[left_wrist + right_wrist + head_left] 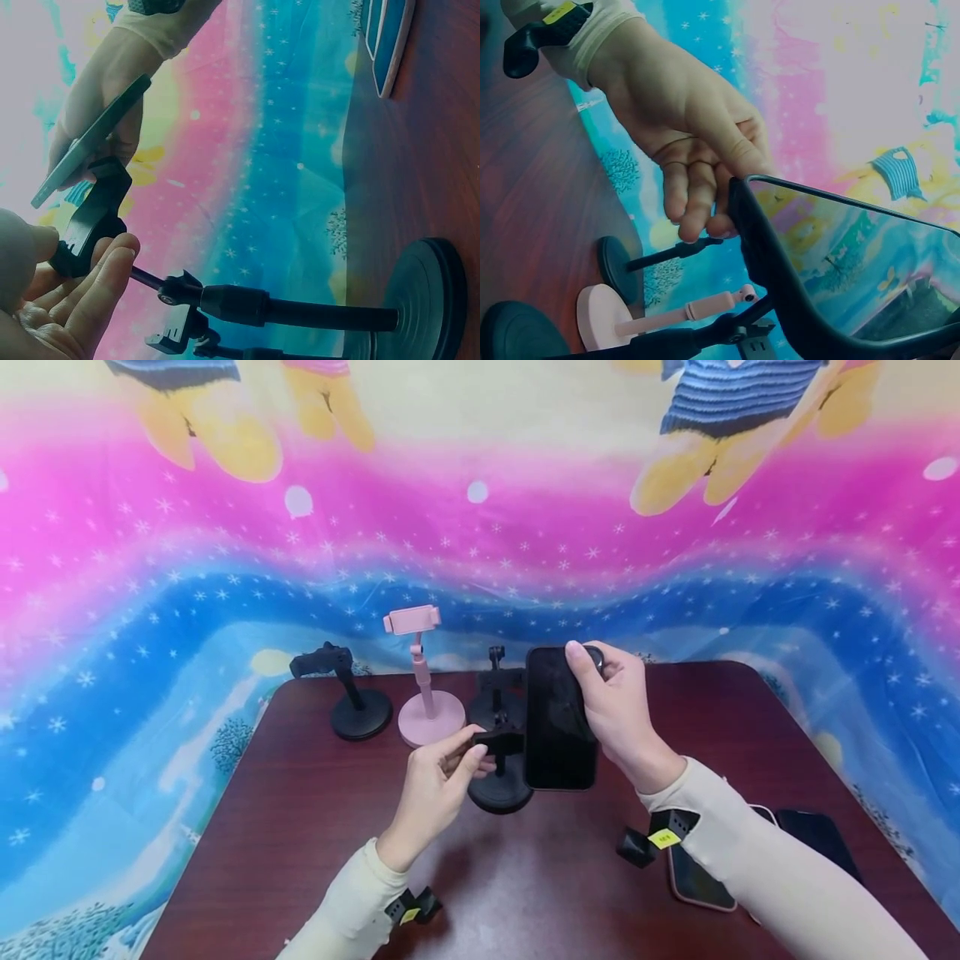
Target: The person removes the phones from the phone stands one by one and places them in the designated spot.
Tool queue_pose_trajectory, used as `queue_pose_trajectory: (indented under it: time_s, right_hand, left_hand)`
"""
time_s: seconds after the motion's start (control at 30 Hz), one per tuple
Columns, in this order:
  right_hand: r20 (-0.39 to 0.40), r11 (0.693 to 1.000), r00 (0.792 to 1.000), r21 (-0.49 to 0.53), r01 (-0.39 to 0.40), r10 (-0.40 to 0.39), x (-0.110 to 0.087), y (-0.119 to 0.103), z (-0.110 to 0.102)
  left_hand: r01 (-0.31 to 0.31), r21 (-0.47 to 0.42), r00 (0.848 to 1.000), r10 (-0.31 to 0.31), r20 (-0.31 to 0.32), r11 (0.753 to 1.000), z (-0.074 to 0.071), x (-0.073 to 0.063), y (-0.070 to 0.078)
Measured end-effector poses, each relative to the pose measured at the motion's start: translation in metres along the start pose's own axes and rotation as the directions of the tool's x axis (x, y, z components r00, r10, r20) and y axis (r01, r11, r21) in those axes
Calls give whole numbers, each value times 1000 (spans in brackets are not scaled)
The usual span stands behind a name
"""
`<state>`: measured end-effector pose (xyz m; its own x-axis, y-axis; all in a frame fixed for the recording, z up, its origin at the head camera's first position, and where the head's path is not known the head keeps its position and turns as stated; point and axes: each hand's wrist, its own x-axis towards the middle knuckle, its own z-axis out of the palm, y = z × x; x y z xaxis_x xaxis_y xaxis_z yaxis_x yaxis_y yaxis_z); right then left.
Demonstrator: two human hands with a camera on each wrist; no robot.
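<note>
My right hand (pixel 622 710) grips a black smartphone (pixel 558 727) by its upper right edge, thumb over the screen side. The phone stands upright in the air, its dark screen towards me. Just left of it, my left hand (pixel 438 781) pinches the end of the black clamp (pixel 501 743) on a desktop phone stand. In the left wrist view the clamp (pixel 97 210) is tilted on its stem, and the phone (pixel 94 142) is close to its far end. In the right wrist view the phone (pixel 847 262) hides part of the clamp.
Behind the held stand is another black phone stand (pixel 491 697). A pink stand (pixel 431 718) and a further black stand (pixel 362 714) are to the left. Two phones lie at the right, one dark-screened phone (pixel 697 881) partly under my right forearm. A patterned cloth hangs behind the table.
</note>
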<state>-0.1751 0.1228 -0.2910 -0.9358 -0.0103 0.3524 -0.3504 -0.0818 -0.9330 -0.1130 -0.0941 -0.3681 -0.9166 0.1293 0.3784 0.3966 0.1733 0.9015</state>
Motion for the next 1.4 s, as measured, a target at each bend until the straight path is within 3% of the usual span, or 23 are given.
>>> queue_pose_trajectory:
  time_s: [0.5, 0.83, 1.07, 1.4]
  right_hand:
    - [-56, 999, 997, 18, -44, 45, -13, 12, -11]
    - [-84, 996, 992, 14, -94, 95, -23, 16, -26]
    - [-97, 994, 990, 7, -106, 106, -31, 19, -40]
    - [-124, 988, 982, -39, -151, 145, -43, 38, -66]
  left_hand:
    - [69, -55, 997, -67, 36, 996, 0, 5, 1]
    - [-31, -95, 999, 32, 12, 995, 8, 6, -3]
    - [-53, -91, 999, 52, -15, 994, 14, 10, -3]
    - [-77, -165, 997, 76, -14, 983, 24, 19, -3]
